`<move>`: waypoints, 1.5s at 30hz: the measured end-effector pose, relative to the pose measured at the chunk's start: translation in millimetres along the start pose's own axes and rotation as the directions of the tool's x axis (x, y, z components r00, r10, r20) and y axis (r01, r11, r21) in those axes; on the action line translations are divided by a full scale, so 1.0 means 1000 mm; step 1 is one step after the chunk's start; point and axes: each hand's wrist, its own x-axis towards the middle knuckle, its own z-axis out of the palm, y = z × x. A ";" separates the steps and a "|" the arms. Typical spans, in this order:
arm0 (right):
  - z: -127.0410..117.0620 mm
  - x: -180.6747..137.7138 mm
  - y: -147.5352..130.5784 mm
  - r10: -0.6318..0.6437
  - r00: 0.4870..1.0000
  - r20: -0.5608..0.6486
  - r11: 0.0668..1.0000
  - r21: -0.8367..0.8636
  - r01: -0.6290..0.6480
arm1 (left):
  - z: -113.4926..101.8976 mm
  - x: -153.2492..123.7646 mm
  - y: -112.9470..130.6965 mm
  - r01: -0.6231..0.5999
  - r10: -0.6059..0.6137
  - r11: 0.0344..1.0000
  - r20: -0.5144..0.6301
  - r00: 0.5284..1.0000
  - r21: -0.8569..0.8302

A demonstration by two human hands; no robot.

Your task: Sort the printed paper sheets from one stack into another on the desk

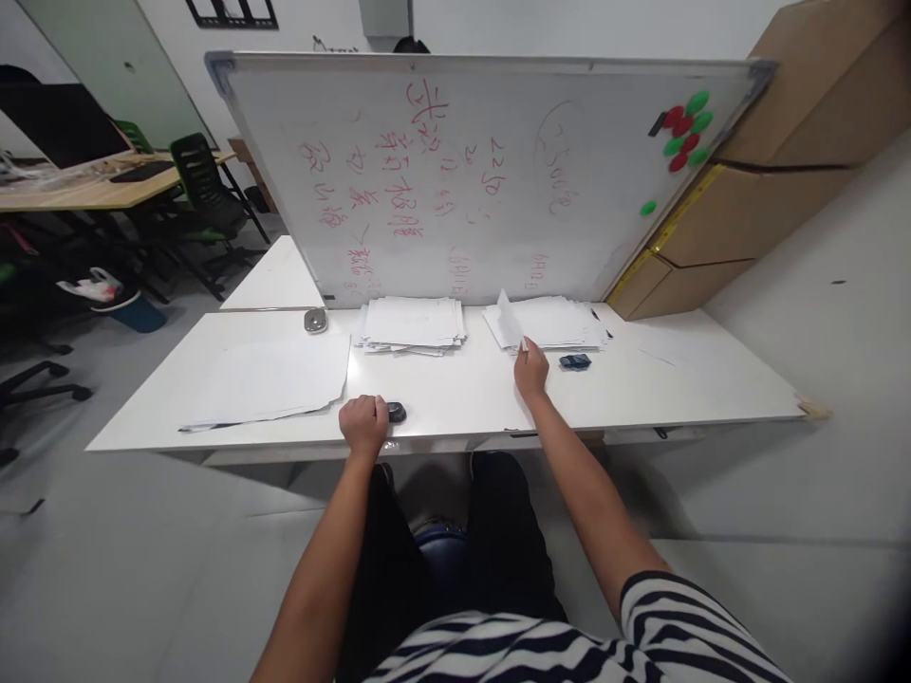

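Note:
Near the front edge of the white table, my left hand (364, 423) is a closed fist round a small black object (397, 412). One rounded end of it sticks out to the right; the rest is hidden, so its kind is unclear. My right hand (530, 368) pinches a sheet of paper (508, 323) by its near corner, and the sheet is lifted and bent at the left of the right paper stack (559, 323). Another stack of paper (413, 323) lies between the hands, farther back. A small dark blue packet-like item (575, 362) rests right of my right hand.
A whiteboard (455, 190) with red writing stands along the table's back. Large papers (267, 379) and a grey round-cornered item (315, 321) lie on the left of the table (455, 398). Cardboard boxes (775, 209) are stacked at the right.

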 end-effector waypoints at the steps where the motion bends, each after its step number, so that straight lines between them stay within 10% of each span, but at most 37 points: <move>1: -0.009 -0.015 -0.006 0.022 0.999 -0.037 0.992 0.127 -0.017 | 0.000 0.000 0.000 0.008 -0.008 1.000 0.006 1.000 0.000; 11: -0.064 -0.169 -0.040 0.438 0.898 -0.049 0.523 0.826 -0.210 | -0.043 -0.007 0.036 0.040 -0.074 0.917 -0.070 0.995 -0.397; 15: -0.064 -0.182 -0.037 0.499 0.866 0.042 0.409 0.869 -0.279 | -0.070 -0.030 0.068 0.191 0.058 0.455 0.243 0.968 -0.870; 18: -0.062 -0.188 -0.032 0.495 0.867 0.065 0.396 0.870 -0.292 | -0.083 -0.044 0.083 0.410 0.127 0.191 0.437 0.890 -0.892; 26: -0.066 -0.165 -0.024 0.272 0.907 0.320 0.204 0.902 -0.380 | -0.100 -0.035 0.073 0.424 0.040 0.293 0.454 0.890 -0.857; 33: -0.075 -0.099 -0.023 -0.037 0.967 0.251 0.434 0.876 -0.210 | -0.092 -0.004 0.068 0.258 0.092 0.374 0.312 0.946 -0.891; 39: -0.038 -0.093 -0.012 -0.045 0.958 0.283 0.628 0.754 -0.193 | -0.043 -0.001 0.068 0.256 0.031 0.454 0.302 0.953 -0.854; 45: -0.022 -0.105 -0.004 -0.054 0.966 0.252 0.649 0.744 -0.158 | -0.020 -0.013 0.066 0.311 -0.001 0.323 0.328 0.945 -0.894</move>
